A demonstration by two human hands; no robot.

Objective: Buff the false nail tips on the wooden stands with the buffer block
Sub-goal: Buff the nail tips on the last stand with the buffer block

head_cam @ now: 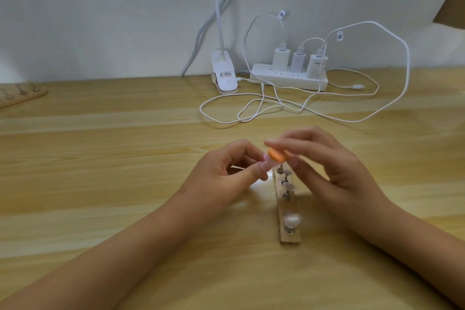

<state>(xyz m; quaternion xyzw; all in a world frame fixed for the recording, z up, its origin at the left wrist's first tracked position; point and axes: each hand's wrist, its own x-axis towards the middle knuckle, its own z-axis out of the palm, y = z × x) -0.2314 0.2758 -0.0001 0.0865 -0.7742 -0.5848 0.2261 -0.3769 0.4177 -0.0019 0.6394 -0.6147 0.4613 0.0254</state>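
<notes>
A narrow wooden stand [289, 238] lies in the middle of the table, running away from me, with several metal posts that carry pale false nail tips [292, 220]. My right hand [334, 168] pinches an orange buffer block [352, 155] over the stand's far end. My left hand [226, 171] pinches a pale pink nail tip [91, 162] right under the block, thumb and forefinger curled around it. The block rests against that tip. The far post is partly hidden behind my fingers.
A second wooden stand [22, 95] with posts lies at the far left edge. At the back stand a white clip lamp [224, 75] and a power strip [289, 78] with three chargers; white cables [276, 106] loop over the table behind my hands.
</notes>
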